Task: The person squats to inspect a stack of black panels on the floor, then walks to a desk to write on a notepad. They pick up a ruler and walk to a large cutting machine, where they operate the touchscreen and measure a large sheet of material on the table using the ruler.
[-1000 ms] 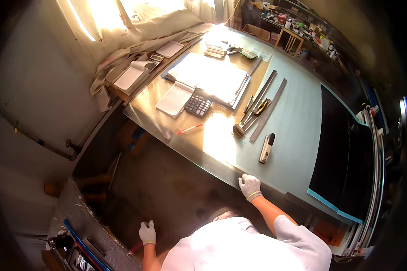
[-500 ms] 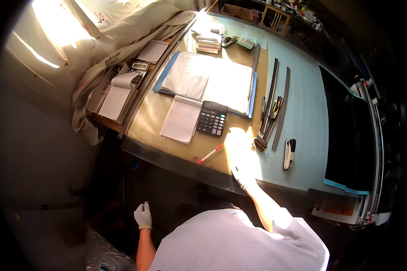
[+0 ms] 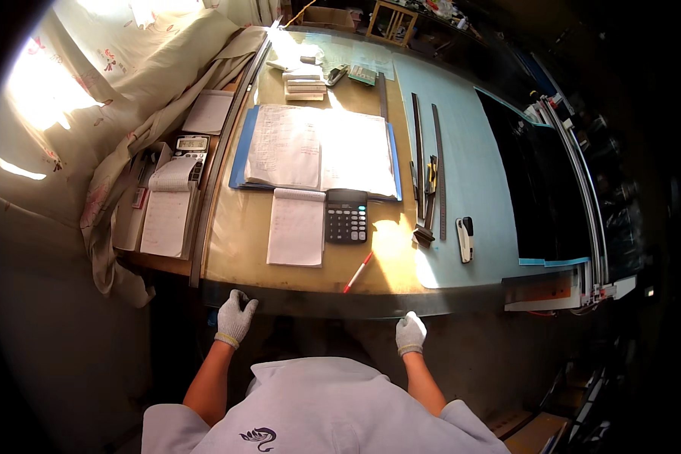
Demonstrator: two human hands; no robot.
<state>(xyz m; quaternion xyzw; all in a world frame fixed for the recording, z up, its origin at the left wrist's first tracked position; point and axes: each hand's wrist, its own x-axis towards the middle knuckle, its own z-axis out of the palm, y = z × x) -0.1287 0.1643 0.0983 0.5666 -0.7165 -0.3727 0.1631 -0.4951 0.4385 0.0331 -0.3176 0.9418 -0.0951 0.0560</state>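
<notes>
My left hand [image 3: 235,318], in a pale knitted work glove, is at the dark front edge [image 3: 318,299] of the table, its fingertips overlapping that edge. Its fingers are loosely bent, with a gap beside the thumb. Against the same edge, farther right, is my gloved right hand [image 3: 411,334], fingers curled in; whatever they might hold is hidden. A red-and-white pen [image 3: 358,273] lies on the tabletop between the hands. Beyond it are a black calculator [image 3: 346,217], a notepad [image 3: 296,228] and an open blue folder with papers [image 3: 284,147].
A stapler [image 3: 465,240] and long dark strips [image 3: 440,174] lie on the pale blue surface, beside a yellow-and-black cutter [image 3: 431,175]. At the right is a black panel [image 3: 541,189] with metal rails. Left, a side ledge holds another calculator [image 3: 191,146] and notepad [image 3: 166,219] near the curtain.
My left hand has risen from low down to the table's front edge. My right hand has drawn back from the sunlit tabletop corner to just at the edge. The view has turned.
</notes>
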